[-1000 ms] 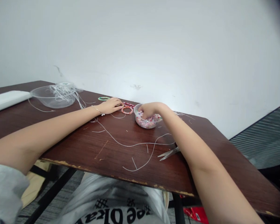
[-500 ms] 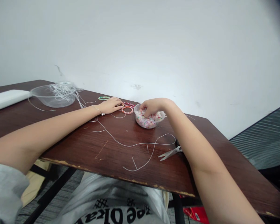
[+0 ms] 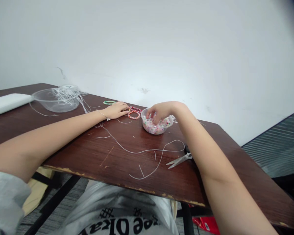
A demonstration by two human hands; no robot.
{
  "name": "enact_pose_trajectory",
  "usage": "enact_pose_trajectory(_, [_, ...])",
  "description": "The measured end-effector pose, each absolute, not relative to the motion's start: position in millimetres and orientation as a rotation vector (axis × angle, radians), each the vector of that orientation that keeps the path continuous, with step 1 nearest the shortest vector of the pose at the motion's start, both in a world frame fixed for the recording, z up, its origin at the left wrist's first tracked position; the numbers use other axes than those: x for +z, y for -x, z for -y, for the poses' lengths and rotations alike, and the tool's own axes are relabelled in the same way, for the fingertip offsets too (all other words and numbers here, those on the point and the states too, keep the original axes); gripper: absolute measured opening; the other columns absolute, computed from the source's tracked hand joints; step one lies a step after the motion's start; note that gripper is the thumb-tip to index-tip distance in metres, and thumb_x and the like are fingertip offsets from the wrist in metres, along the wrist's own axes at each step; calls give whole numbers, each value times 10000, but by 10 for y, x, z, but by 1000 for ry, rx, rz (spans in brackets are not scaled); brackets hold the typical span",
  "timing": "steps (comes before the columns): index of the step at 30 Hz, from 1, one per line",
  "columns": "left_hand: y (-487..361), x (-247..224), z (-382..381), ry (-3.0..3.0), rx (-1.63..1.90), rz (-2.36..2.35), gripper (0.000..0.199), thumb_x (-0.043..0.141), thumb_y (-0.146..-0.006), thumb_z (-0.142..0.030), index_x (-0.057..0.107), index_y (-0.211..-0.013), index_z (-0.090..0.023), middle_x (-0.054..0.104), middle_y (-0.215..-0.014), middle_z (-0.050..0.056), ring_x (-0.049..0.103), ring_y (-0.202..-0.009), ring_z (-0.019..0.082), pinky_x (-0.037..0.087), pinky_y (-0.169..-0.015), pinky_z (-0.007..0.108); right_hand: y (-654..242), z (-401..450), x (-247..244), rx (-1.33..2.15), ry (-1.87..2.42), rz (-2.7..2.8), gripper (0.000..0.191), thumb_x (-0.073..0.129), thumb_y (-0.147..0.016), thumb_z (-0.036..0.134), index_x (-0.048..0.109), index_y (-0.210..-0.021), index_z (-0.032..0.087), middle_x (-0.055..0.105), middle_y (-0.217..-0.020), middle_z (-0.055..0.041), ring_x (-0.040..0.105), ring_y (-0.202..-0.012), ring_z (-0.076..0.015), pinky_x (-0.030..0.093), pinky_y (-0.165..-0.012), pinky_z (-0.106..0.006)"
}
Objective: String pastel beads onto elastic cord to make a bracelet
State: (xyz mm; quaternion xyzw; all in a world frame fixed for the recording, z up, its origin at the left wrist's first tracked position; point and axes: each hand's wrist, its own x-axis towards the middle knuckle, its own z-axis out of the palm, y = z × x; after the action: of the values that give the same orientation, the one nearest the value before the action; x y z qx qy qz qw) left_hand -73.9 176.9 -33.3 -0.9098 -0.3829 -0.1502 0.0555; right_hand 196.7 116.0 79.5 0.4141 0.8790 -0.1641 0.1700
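Note:
My right hand reaches down into a clear plastic bowl of small mixed-colour beads. Its fingers are apart, the tips among the beads. My left hand lies flat on the table with fingers stretched out, beside several beaded bracelets. Closest to it are an orange-red bracelet and a dark red one; a green bracelet lies just behind the hand. From near my left wrist a long white cord loops across the table.
Scissors with parted blades lie beside my right forearm. A clear lid-like dish with a tangle of white cord and a white box are at the left. Short cord scraps are scattered about. A wall stands behind the table.
In the bowl, my right hand's fingers have spread from a more closed pose, and its wrist has shifted slightly right. My left hand has stayed in place.

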Motion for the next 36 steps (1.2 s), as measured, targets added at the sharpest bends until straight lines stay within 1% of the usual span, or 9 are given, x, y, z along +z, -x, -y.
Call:
enact_pose_trajectory(6, [726, -311, -1735, 2762, -444, 1172, 466, 309, -936, -449, 578, -1157, -140, 574, -1135, 114, 477, -1094, 228, 327, -991, 356, -1847, -1100, 742, -232, -1183, -2463, 624, 657, -598, 258, 542, -1211, 253, 633, -1071, -49, 608, -805, -224, 436, -595, -290])
enact_pose_trajectory(10, [735, -317, -1747, 2760, -436, 1164, 459, 312, -937, -439, 567, -1167, -134, 569, -1150, 121, 475, -1102, 228, 326, -991, 361, -1734, -989, 700, -116, -1185, -2443, 605, 563, -608, 117, 538, -1203, 224, 626, -1067, -80, 598, -799, -240, 420, -561, -297])
enact_pose_trajectory(13, [735, -319, -1754, 2758, -429, 1171, 447, 323, -934, -428, 571, -1163, -134, 569, -1154, 123, 469, -1113, 233, 324, -990, 363, -1700, -954, 668, -85, -1191, -2466, 566, 532, -605, 84, 568, -1156, 207, 633, -1027, -85, 592, -778, -233, 413, -555, -292])
enact_pose_trajectory(20, [733, -312, -1721, 2761, -464, 1175, 436, 334, -930, -424, 564, -1153, -129, 572, -1139, 131, 483, -1096, 237, 327, -989, 372, -1792, -1060, 645, -108, -1197, -2528, 499, 579, -640, 162, 590, -1134, 230, 658, -951, -53, 589, -756, -205, 401, -575, -282])
enact_pose_trajectory(25, [609, -151, -1564, 2664, -695, 1182, 504, 426, -900, -428, 442, -1271, -87, 541, -1190, 171, 470, -1130, 258, 351, -982, 396, -1912, -1101, 776, -162, -1199, -2596, 316, 574, -683, 207, 657, -986, 234, 677, -856, -17, 590, -716, -177, 400, -566, -270])
enact_pose_trajectory(27, [438, 15, -1434, 2637, -912, 1149, 422, 430, -902, -378, 492, -1208, -95, 550, -1183, 161, 486, -1118, 241, 373, -963, 379, -1955, -1078, 851, -230, -1227, -2633, 285, 577, -696, 207, 666, -965, 241, 684, -847, -7, 597, -723, -169, 411, -582, -264])
enact_pose_trajectory(30, [76, 306, -1208, 2714, -1051, 883, 231, 446, -872, -266, 617, -951, -133, 619, -1025, 99, 549, -998, 189, 413, -889, 314, -2016, -992, 975, -382, -1306, -2642, 332, 603, -686, 185, 666, -1008, 241, 694, -879, -11, 616, -729, -159, 438, -610, -260])
enact_pose_trajectory(32, [-170, 458, -1083, 2917, -831, 674, 180, 481, -814, -207, 646, -849, -144, 643, -839, 56, 580, -789, 150, 439, -758, 265, -2062, -920, 1056, -444, -1373, -2594, 325, 592, -692, 177, 676, -1003, 226, 697, -879, -21, 629, -720, -158, 453, -613, -260])
enact_pose_trajectory(36, [-518, 561, -980, 3136, -351, 551, 219, 511, -768, -185, 678, -905, -151, 678, -859, 56, 581, -728, 141, 426, -704, 249, -2139, -866, 1125, -258, -1479, -2533, 339, 595, -676, 219, 683, -1002, 251, 698, -887, -25, 639, -738, -188, 455, -618, -286])
